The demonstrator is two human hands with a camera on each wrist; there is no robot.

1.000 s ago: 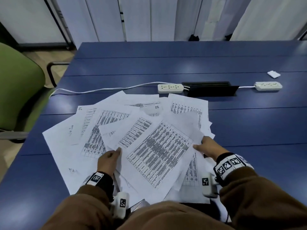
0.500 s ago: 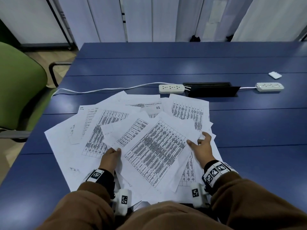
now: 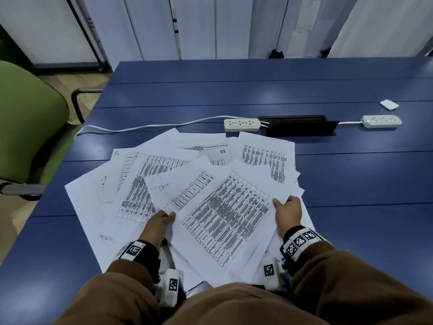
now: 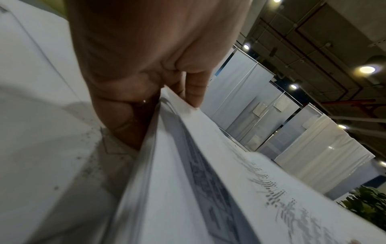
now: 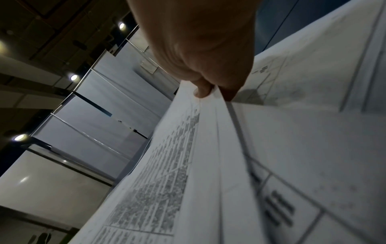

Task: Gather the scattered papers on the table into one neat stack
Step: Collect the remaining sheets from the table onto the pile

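Note:
Several white printed sheets lie fanned and overlapping on the blue table. A small bundle of table-printed sheets lies tilted on top of them. My left hand pinches the bundle's left edge, thumb on top and fingers underneath. At the bundle's right corner my right hand pinches the paper edge, thumb above. The bundle is lifted a little above the sheets below.
Two white power strips and a black cable box sit beyond the papers, with a white cord running left. A small white item lies far right. A green chair stands at the table's left.
My right hand shifted along the bundle's right edge and now pinches its corner. The top sheets have turned slightly and lifted. My left hand has kept its hold.

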